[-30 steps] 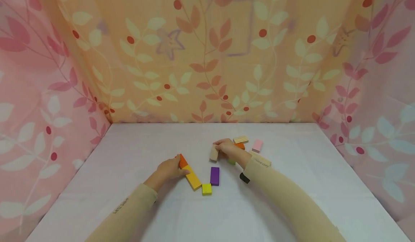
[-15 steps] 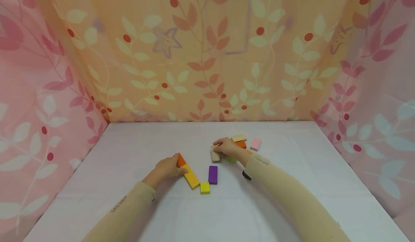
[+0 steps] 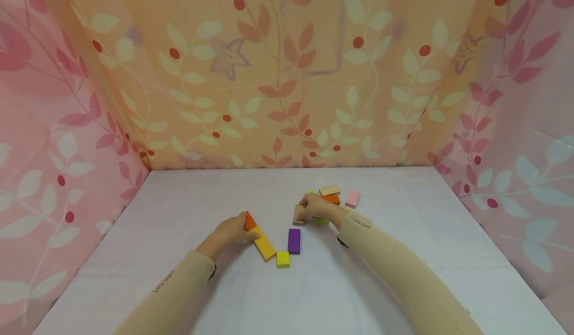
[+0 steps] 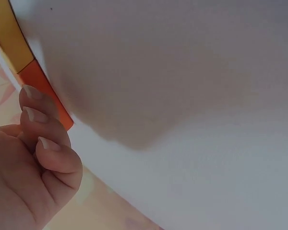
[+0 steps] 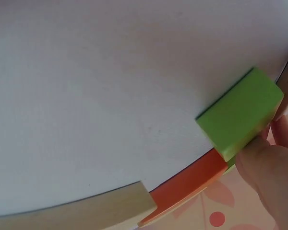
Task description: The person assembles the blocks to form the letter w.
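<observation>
My left hand [image 3: 231,230] holds an orange block [image 3: 250,220] and a yellow-orange block [image 3: 264,244] lying end to end. In the left wrist view, curled fingers touch the orange block and a fingertip shows beside the yellow one. My right hand [image 3: 315,206] grips a plain wooden block [image 3: 298,216] at its right side; the fingers partly cover it. In the right wrist view, a green block [image 5: 242,112] lies against that hand, between it and the bare table. A purple block [image 3: 294,241] lies nearer, touching or almost touching a small yellow block [image 3: 283,259] at its corner.
Beyond and beside my right hand lie an orange-red block [image 3: 331,200], a ridged wooden block [image 3: 329,190], a pink block [image 3: 353,198] and a yellow-green piece [image 3: 311,192]. My right sleeve partly hides a pale wooden block. Patterned cloth [image 3: 287,100] walls the white table.
The wooden block at my right hand has turned slightly and shifted a little, with the fingers following it. My left hand stays on its blocks. The head view has shifted slightly.
</observation>
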`<state>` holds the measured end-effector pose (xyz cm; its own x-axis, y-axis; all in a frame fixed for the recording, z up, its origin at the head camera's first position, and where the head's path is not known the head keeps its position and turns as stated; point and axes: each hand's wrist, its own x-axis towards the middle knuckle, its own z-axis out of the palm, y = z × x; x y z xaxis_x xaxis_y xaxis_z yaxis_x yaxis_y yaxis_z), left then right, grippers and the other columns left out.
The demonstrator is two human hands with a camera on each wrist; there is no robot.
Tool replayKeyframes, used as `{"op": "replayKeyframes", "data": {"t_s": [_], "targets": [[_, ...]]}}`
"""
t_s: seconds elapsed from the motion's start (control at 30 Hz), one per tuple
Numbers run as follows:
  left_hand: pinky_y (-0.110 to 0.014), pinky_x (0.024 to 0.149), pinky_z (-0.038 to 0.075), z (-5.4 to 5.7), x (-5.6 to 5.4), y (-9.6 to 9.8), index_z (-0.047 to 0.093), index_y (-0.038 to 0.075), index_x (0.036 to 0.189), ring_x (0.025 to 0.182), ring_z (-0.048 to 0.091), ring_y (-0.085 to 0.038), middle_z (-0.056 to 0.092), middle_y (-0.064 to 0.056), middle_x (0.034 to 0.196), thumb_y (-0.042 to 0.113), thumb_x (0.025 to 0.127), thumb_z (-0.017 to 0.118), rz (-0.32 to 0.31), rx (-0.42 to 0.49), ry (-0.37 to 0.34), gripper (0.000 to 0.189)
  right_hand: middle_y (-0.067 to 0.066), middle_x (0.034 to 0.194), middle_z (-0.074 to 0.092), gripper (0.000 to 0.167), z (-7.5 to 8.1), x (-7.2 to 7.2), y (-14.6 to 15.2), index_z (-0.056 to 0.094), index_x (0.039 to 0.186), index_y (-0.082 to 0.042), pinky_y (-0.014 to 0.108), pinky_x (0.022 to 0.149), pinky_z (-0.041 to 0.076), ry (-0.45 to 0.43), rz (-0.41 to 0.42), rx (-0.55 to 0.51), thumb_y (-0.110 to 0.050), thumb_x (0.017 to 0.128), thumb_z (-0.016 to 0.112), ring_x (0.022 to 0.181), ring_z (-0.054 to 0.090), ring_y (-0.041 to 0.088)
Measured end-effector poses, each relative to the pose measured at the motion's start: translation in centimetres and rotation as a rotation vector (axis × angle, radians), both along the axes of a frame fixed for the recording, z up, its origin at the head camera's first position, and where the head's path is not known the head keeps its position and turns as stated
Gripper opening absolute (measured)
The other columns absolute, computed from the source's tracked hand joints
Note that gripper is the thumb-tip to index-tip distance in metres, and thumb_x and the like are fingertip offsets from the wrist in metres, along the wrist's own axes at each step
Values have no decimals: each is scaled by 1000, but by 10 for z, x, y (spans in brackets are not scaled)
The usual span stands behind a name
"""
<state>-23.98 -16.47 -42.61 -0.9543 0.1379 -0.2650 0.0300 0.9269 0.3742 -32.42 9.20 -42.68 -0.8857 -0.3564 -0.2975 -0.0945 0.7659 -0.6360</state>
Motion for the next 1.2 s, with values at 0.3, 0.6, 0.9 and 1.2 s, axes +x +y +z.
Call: {"op": "replayKeyframes", "data": {"t_s": [0.3, 0.6, 0.9, 1.2], "targets": [[-40, 82, 47, 3, -4, 1, 47, -10, 127, 87, 56, -23, 61, -10, 96, 40, 85, 74, -6, -15, -16, 70, 8, 109, 61, 46, 1, 2, -2, 64, 118, -6, 39, 90, 47, -23, 14, 31, -27, 81, 81, 94, 54, 22], [-49, 98, 42, 2, -3, 3, 24, -14, 146, 114, 55, -37, 52, -29, 132, 41, 87, 73, 31, -19, -32, 94, 10, 112, 62, 44, -3, 2, -3, 65, 116, -7, 38, 89, 47, -8, 65, 1, -24, 80, 82, 95, 55, 21], [-51, 101, 40, -2, -2, 13, 29, -3, 150, 120, 51, -39, 50, -24, 138, 48, 85, 72, 8, -23, 2, 93, 13, 117, 62, 41, -3, 3, -4, 67, 115, -9, 41, 93, 46, 14, 95, 16, -25, 80, 82, 100, 56, 23], [-49, 92, 47, 2, 2, 34, 33, 1, 150, 113, 59, -34, 61, -18, 126, 47, 87, 69, -93, -69, 24, 86, 13, 117, 62, 44, -2, 5, -1, 65, 120, -7, 42, 94, 46, 15, 98, 0, -26, 83, 79, 102, 56, 24]]}}
